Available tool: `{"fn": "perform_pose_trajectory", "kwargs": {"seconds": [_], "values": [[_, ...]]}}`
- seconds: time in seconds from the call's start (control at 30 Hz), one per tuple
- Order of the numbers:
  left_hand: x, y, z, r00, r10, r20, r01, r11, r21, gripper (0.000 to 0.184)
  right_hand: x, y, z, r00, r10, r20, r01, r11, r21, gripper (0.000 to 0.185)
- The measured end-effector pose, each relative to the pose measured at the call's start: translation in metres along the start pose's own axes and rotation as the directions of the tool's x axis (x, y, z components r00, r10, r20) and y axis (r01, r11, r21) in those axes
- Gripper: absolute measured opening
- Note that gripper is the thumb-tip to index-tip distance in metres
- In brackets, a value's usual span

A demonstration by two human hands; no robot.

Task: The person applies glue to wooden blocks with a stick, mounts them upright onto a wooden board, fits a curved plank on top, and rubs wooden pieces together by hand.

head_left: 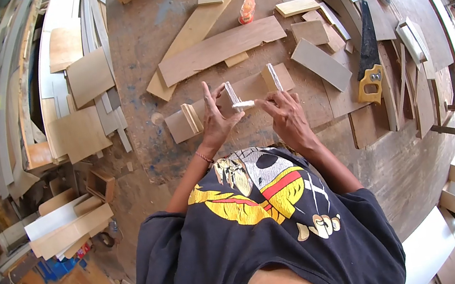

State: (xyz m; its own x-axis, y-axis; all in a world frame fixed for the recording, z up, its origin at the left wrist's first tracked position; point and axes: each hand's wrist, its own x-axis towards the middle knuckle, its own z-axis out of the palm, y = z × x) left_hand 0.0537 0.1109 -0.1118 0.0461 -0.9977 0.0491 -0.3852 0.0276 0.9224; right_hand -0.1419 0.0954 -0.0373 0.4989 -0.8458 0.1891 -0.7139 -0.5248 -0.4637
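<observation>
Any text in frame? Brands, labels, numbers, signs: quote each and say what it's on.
No text can be read.
Orange container: markings too small and blurred to read.
Dark shirt: picture print, no readable word.
Saw: no legible mark.
Background items at right: too small to read.

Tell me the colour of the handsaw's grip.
The handsaw's grip is yellowish tan, seen best in the head view.

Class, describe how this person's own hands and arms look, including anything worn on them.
The left hand and right hand are both bare, with no gloves. A thin, reddish bracelet circles the left wrist; none shows on the right. The wide, short black sleeves look plain and leave both forearms uncovered.
</observation>
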Motion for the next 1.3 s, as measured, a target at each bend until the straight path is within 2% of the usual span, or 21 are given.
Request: {"fn": "perform_pose_trajectory", "kwargs": {"seconds": [0.07, 0.2, 0.33, 0.4, 0.47, 0.5, 0.53, 0.57, 0.6, 0.63, 0.67, 0.73, 0.77, 0.8, 0.87, 0.93, 1.0, 1.03, 1.07, 1.13, 1.3], "values": [[0.0, -0.001, 0.0, 1.0, -0.004, 0.006, 0.004, 1.0, -0.001, 0.124, -0.007, -0.004, -0.008, 1.0, -0.022, 0.011, 0.022, 1.0, -0.013, 0.043], [0.0, 0.001, 0.001, 1.0, 0.013, -0.002, -0.013, 1.0, 0.009, 0.124, -0.014, -0.005, -0.02, 0.995, 0.02, 0.097, -0.022, 1.0, 0.021, 0.043], [-0.003, 0.001, 0.002, 0.999, 0.044, -0.008, -0.044, 0.999, 0.009, 0.124, -0.012, -0.005, -0.019, 0.996, 0.085, -0.024, -0.082, 0.99, 0.118, 0.038], [-0.006, 0.002, 0.002, 0.993, 0.116, 0.001, -0.115, 0.983, 0.141, 0.123, -0.008, -0.006, -0.018, 0.993, 0.088, -0.076, -0.075, 0.985, 0.158, 0.039], [-0.011, 0.007, -0.001, 0.993, 0.12, -0.005, -0.118, 0.983, 0.144, 0.12, -0.007, -0.011, -0.015, 0.967, 0.256, 0.013, -0.244, 0.903, 0.353, 0.04], [-0.015, 0.01, -0.005, 0.991, 0.131, 0.008, -0.131, 0.982, 0.139, 0.117, -0.006, -0.016, -0.013, 0.972, 0.233, 0.028, -0.227, 0.903, 0.364, 0.04], [-0.02, 0.019, -0.012, 0.993, 0.116, -0.015, -0.113, 0.982, 0.151, 0.117, -0.005, -0.02, -0.012, 0.954, 0.298, 0.028, -0.281, 0.859, 0.428, 0.039], [-0.026, 0.03, -0.02, 0.995, 0.075, 0.069, -0.086, 0.98, 0.177, 0.112, -0.003, -0.025, -0.01, 0.931, 0.364, 0.034, -0.334, 0.807, 0.488, 0.037], [-0.031, 0.039, -0.027, 0.988, 0.03, 0.152, -0.061, 0.978, 0.2, 0.107, -0.001, -0.028, -0.007, 0.937, 0.345, 0.051, -0.325, 0.809, 0.491, 0.037], [-0.037, 0.043, -0.036, 0.991, 0.06, 0.116, -0.068, 0.995, 0.067, 0.089, 0.001, -0.033, -0.004, 0.932, 0.36, 0.051, -0.337, 0.803, 0.492, 0.034], [-0.044, 0.051, -0.047, 0.994, 0.047, 0.098, -0.053, 0.996, 0.067, 0.089, 0.002, -0.037, -0.002, 0.925, 0.376, 0.05, -0.351, 0.797, 0.492, 0.031], [-0.057, 0.066, -0.067, 0.98, -0.041, 0.197, 0.034, 0.999, 0.037, 0.075, 0.006, -0.045, 0.007, 0.941, 0.338, 0.031, -0.309, 0.814, 0.492, 0.028], [-0.063, 0.064, -0.073, 0.996, 0.028, 0.081, -0.033, 0.998, 0.057, 0.067, 0.008, -0.05, 0.012, 0.949, 0.314, -0.006, -0.271, 0.826, 0.494, 0.025], [-0.067, 0.06, -0.079, 0.997, 0.024, 0.071, -0.028, 0.998, 0.054, 0.067, 0.01, -0.054, 0.016, 0.952, 0.306, 0.0, -0.266, 0.829, 0.492, 0.025], [-0.073, 0.052, -0.093, 0.992, -0.115, -0.051, 0.12, 0.986, 0.112, 0.067, 0.011, -0.062, 0.024, 0.967, 0.253, -0.021, -0.218, 0.868, 0.446, 0.022], [-0.076, 0.022, -0.097, 0.992, -0.053, -0.116, 0.067, 0.991, 0.117, 0.071, 0.009, -0.066, 0.033, 0.961, 0.275, -0.017, -0.24, 0.865, 0.44, 0.021], [-0.074, 0.007, -0.103, 0.983, -0.024, -0.181, 0.053, 0.986, 0.159, 0.078, 0.007, -0.069, 0.038, 0.954, 0.269, -0.134, -0.19, 0.884, 0.427, 0.021], [-0.073, -0.003, -0.104, 0.99, -0.045, -0.132, 0.068, 0.981, 0.18, 0.096, 0.006, -0.07, 0.039, 0.953, 0.27, -0.136, -0.191, 0.887, 0.421, 0.021], [-0.071, -0.009, -0.103, 0.991, -0.038, -0.129, 0.061, 0.983, 0.176, 0.096, 0.004, -0.071, 0.039, 0.936, 0.323, -0.138, -0.237, 0.872, 0.429, 0.02], [-0.066, -0.016, -0.1, 0.995, 0.018, -0.1, 0.003, 0.98, 0.199, 0.111, 0.001, -0.074, 0.042, 0.912, 0.384, -0.147, -0.29, 0.854, 0.432, 0.02], [-0.045, -0.029, -0.092, 0.992, 0.128, -0.021, -0.116, 0.949, 0.292, 0.125, -0.015, -0.086, 0.047, 0.851, 0.486, -0.199, -0.354, 0.81, 0.467, 0.019]]}}
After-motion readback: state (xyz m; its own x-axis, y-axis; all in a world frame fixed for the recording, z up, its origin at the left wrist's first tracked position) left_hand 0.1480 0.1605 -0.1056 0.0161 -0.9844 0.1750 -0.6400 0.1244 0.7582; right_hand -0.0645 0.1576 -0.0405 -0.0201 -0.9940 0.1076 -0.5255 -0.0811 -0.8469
